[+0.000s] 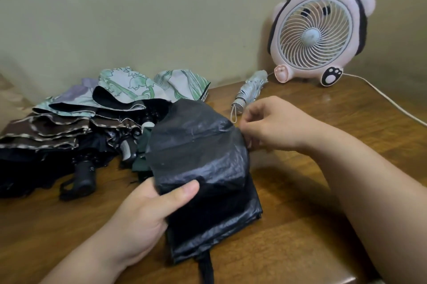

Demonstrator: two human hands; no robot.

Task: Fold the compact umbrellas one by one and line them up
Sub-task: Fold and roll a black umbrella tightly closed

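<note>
One black umbrella [201, 163] was in work, canopy half gathered. It lay on the worktop [323, 202], long axis running away from the person, black strap [205, 267] at the near end.

Left hand [143, 219] grasped its lower body, thumb across the top of the fabric. That hand was the anchor.

Right hand [277, 122] sat at the far-right edge of the black umbrella, fingers [253, 122] curled in and apparently pinching a fold of canopy. Motion blur there, so the exact grip was unclear.

Coming move hinged on this: loose fabric lay directly left of the right fingers, so the wrap would go around the long axis with the left hand stopping any roll. Right hand was the nearer one to the free edge.

Beyond the black umbrella and slightly right, one silver umbrella [250, 89] lay already folded, well apart. By my read, that was the start of the line.

Left of the black umbrella, a pile of unfolded umbrellas [87, 126] touched or nearly touched it. Pink fan [316, 31] stood further back right.
</note>
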